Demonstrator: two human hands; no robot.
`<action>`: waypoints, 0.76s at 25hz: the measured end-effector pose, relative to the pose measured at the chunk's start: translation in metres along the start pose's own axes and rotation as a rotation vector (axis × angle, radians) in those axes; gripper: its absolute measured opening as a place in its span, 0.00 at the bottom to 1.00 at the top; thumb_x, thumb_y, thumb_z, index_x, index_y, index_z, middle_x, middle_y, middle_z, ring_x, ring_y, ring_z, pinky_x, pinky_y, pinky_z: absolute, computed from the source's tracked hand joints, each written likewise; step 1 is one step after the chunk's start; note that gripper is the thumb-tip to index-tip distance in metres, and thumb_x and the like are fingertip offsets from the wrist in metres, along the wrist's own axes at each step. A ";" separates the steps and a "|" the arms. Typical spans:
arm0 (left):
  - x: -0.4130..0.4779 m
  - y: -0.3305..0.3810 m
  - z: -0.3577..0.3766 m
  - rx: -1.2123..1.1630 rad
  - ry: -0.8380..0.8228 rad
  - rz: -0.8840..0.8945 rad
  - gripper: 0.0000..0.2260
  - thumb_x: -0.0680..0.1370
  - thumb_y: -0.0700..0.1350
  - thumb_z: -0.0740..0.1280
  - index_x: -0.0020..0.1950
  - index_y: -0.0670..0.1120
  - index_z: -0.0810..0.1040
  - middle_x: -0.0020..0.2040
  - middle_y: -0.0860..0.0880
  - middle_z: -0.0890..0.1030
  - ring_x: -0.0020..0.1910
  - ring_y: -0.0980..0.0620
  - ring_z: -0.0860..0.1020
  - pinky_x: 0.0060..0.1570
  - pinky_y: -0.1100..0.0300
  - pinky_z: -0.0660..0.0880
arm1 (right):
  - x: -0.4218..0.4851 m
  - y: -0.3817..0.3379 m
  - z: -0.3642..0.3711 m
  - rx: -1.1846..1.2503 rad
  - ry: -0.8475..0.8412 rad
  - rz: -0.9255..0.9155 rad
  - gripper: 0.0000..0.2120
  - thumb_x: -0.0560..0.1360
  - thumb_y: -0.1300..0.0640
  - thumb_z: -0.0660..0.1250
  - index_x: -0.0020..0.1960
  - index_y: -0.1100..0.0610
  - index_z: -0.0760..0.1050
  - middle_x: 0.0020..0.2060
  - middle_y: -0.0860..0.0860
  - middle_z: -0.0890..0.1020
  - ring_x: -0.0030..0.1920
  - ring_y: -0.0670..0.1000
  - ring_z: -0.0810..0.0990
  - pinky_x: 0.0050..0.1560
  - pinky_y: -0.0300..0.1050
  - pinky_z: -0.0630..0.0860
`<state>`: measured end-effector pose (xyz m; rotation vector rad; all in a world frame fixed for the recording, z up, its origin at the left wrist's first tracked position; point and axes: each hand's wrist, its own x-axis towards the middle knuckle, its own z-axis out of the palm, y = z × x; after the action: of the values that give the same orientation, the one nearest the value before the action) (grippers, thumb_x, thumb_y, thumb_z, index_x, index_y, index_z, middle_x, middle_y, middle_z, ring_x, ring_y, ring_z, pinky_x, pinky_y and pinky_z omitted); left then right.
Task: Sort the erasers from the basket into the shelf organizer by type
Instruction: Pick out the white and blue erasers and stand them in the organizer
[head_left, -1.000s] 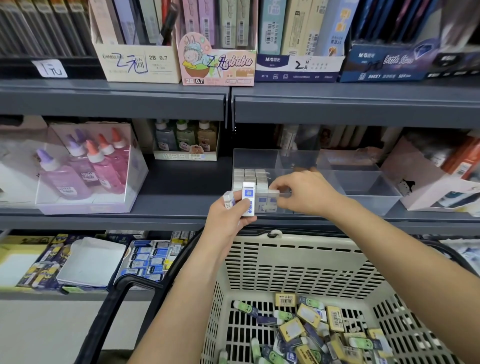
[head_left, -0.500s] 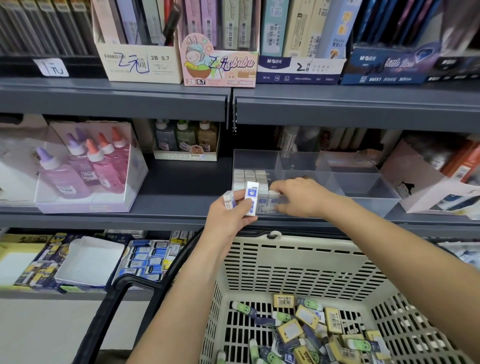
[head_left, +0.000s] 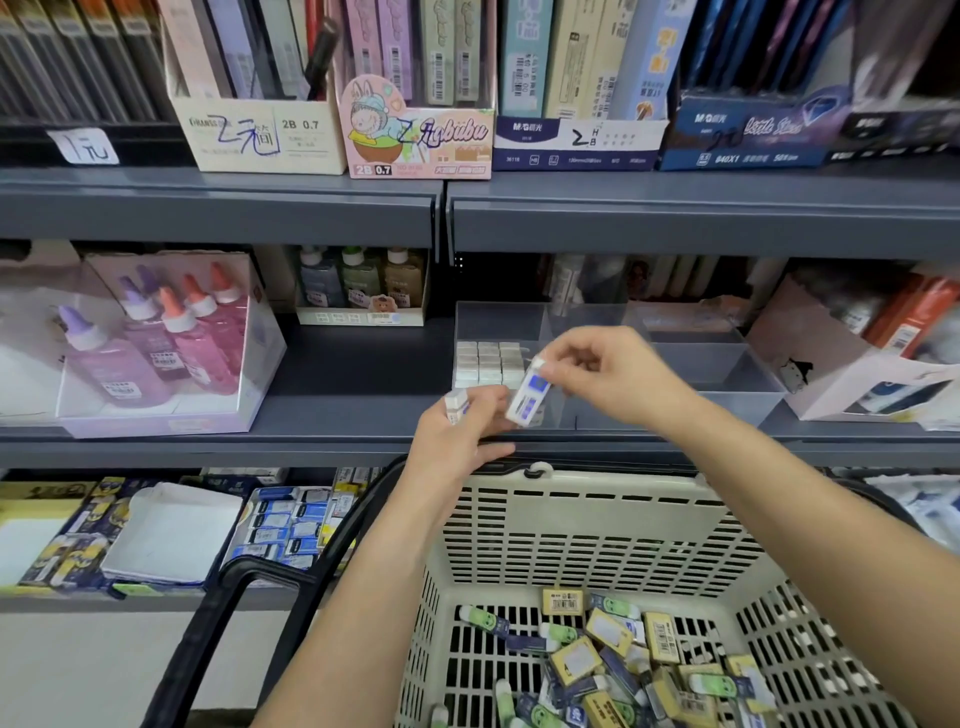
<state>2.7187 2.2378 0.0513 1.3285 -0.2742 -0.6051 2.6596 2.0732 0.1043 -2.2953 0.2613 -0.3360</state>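
Early stage. Organizer (head_left: 727, 400): one compartment holds rows of white erasers (head_left: 485, 361), others look bare. Right hand (head_left: 608, 374) pinches a blue-sleeved eraser (head_left: 527, 397); left hand (head_left: 462, 441) clutches another (head_left: 456, 405). Basket (head_left: 587, 525) holds many mixed erasers.

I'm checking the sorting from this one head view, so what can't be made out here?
- Eraser in the left hand: mostly hidden by the fingers.
- Organizer front compartments: partly blocked by the right hand.
- Basket erasers: the lowest ones cut off by the bottom edge.
- Eraser labels: too small to read.
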 end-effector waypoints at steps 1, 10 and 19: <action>0.001 0.000 -0.002 0.031 0.042 0.016 0.09 0.79 0.46 0.62 0.47 0.46 0.80 0.37 0.50 0.80 0.35 0.56 0.78 0.28 0.64 0.73 | 0.004 0.001 -0.008 0.014 0.076 -0.004 0.03 0.73 0.56 0.70 0.41 0.49 0.79 0.33 0.43 0.80 0.33 0.41 0.75 0.41 0.38 0.71; 0.003 0.008 -0.008 -0.153 0.029 -0.056 0.13 0.80 0.51 0.53 0.43 0.45 0.70 0.26 0.53 0.65 0.25 0.56 0.61 0.21 0.66 0.54 | 0.028 0.018 0.002 -0.412 0.010 0.056 0.08 0.75 0.46 0.65 0.50 0.47 0.79 0.39 0.44 0.81 0.43 0.48 0.79 0.49 0.43 0.75; 0.004 0.000 -0.010 -0.062 0.006 0.082 0.05 0.80 0.44 0.61 0.51 0.47 0.76 0.37 0.53 0.75 0.34 0.58 0.71 0.31 0.65 0.69 | 0.022 0.023 0.017 -0.577 -0.103 0.010 0.13 0.80 0.54 0.57 0.57 0.49 0.78 0.56 0.46 0.81 0.58 0.53 0.78 0.63 0.54 0.69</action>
<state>2.7270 2.2437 0.0487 1.2531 -0.3008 -0.5366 2.6843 2.0629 0.0802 -2.8665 0.3512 -0.1449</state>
